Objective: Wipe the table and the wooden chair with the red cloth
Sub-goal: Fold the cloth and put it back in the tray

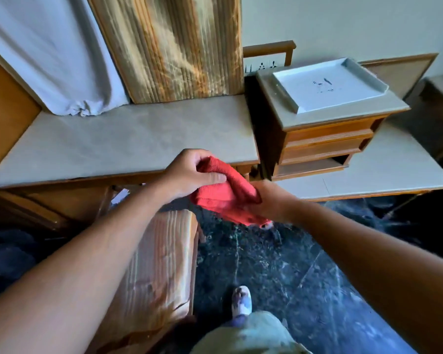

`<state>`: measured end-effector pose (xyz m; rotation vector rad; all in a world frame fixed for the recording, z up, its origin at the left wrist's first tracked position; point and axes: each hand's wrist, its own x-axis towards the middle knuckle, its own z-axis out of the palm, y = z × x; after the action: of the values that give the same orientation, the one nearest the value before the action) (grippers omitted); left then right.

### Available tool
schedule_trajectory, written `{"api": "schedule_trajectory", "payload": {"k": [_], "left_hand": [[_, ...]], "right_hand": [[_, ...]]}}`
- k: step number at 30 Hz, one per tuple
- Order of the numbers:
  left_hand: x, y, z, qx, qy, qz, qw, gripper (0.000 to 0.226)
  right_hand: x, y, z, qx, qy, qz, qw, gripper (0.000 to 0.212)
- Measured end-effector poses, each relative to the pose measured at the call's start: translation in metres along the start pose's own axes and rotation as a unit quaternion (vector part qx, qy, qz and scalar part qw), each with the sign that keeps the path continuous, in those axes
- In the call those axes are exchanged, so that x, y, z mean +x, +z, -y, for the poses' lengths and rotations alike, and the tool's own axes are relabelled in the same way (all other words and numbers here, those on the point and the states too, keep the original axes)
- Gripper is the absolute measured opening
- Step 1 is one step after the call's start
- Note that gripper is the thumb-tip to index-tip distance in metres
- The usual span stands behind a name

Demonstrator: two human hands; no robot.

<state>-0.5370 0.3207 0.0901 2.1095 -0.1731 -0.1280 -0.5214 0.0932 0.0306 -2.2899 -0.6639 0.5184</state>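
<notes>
Both of my hands hold the red cloth (224, 194) in the air, just in front of the table's near edge. My left hand (189, 172) grips its upper end, thumb on top. From below, my right hand (274, 200) clasps its lower right part. The cloth is bunched and folded between them. The table (118, 144) has a pale grey top on a wooden frame and stretches left from the hands. A wooden chair with a ribbed seat (161, 261) stands below my left forearm, partly hidden by it.
A ribbed wooden board (174, 47) and white fabric (51, 54) lean at the back of the table. To the right stands a small wooden drawer unit (325, 144) with a white tray (325, 85) on top. Dark marbled floor (279, 272) and my shoe (241, 300) lie below.
</notes>
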Motion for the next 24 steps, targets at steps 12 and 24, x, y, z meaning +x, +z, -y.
{"api": "schedule_trajectory", "payload": {"k": [12, 24], "left_hand": [[0.209, 0.093, 0.011, 0.237, 0.008, 0.012, 0.971, 0.021], [0.514, 0.175, -0.060, 0.431, 0.152, -0.012, 0.890, 0.050]], "right_hand": [[0.098, -0.197, -0.146, -0.258, 0.060, 0.039, 0.964, 0.013], [0.214, -0.404, -0.294, -0.433, 0.154, -0.103, 0.882, 0.066]]}}
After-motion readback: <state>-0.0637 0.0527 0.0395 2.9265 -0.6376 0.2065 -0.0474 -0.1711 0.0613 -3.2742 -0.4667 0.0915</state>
